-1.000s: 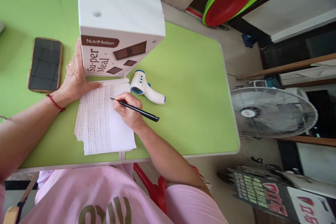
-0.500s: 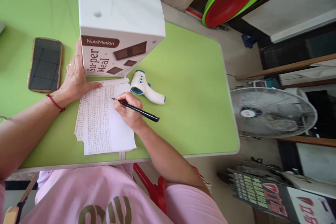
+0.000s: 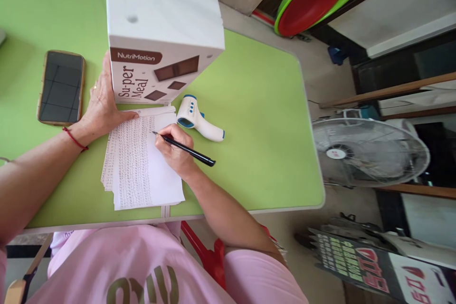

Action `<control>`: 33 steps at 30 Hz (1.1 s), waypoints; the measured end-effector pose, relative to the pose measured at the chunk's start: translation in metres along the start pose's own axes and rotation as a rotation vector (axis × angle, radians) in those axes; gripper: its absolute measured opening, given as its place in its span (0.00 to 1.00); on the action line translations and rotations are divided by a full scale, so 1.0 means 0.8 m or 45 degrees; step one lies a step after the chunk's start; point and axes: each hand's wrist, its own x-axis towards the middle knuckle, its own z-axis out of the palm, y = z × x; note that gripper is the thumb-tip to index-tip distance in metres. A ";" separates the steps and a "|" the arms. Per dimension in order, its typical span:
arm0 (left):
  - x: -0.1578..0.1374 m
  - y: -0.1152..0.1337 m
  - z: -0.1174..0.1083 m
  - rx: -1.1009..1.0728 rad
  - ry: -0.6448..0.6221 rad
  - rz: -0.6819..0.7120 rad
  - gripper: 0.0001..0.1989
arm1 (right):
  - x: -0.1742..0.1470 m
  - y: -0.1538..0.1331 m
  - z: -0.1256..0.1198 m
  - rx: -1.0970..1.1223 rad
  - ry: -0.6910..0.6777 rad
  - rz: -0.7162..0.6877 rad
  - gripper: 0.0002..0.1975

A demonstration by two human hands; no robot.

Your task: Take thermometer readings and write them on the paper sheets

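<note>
In the head view, your right hand (image 3: 176, 152) has its fingers (image 3: 174, 130) clamped on a black pen (image 3: 192, 152). The tip pokes out to the left of these fingers, next to the small rows of writing on the white sheets (image 3: 166, 185). You can't tell if the tip touches down. The back end of the pen sticks out to the right, past your fingers. The sheets lie in a messy pile under your right hand. Rows of writing fill their left part, and the part nearer your right hand is blank.

Your left hand (image 3: 99, 104) is spread, with the thumb (image 3: 126, 115) far from the other fingers. The thumb rests on the top end of the sheets. The other fingers are along the left side of a big white box (image 3: 166, 14), and their tips are partly hidden. The box stands just past the sheets, in front of your right fingers.

A phone (image 3: 61, 88) lies flat to the left of your left fingers, near them. A white and blue thermometer (image 3: 199, 121) lies just past your right fingers, a bit to the right. All these things are on the green worktop (image 3: 270, 152). Far to the right of your right fingers, off the worktop, is a big fan (image 3: 370, 152). Far ahead and to the right is a red bowl (image 3: 313, 2).
</note>
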 end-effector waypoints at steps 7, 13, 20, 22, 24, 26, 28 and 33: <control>0.001 0.001 -0.004 -0.061 -0.061 -0.021 0.57 | -0.001 0.001 -0.002 0.007 0.028 0.045 0.09; 0.001 0.003 -0.003 -0.006 -0.047 -0.015 0.54 | -0.002 0.003 0.000 0.050 0.144 -0.009 0.06; 0.000 0.002 -0.005 0.001 -0.027 0.008 0.55 | -0.004 0.003 0.002 0.066 0.113 -0.018 0.06; 0.001 0.004 -0.007 -0.027 -0.064 -0.033 0.56 | -0.003 0.002 0.002 0.050 0.098 0.009 0.06; 0.002 0.007 -0.008 -0.051 -0.090 -0.071 0.57 | -0.003 0.001 0.002 0.026 0.085 0.024 0.06; 0.003 0.009 -0.009 -0.057 -0.096 -0.089 0.57 | -0.002 0.000 0.002 0.008 0.083 0.025 0.06; 0.004 0.009 -0.008 -0.057 -0.090 -0.093 0.55 | -0.002 0.000 0.002 -0.001 0.088 0.016 0.07; 0.003 0.004 -0.004 -0.066 -0.078 -0.066 0.55 | -0.002 0.001 0.000 -0.017 0.059 -0.003 0.07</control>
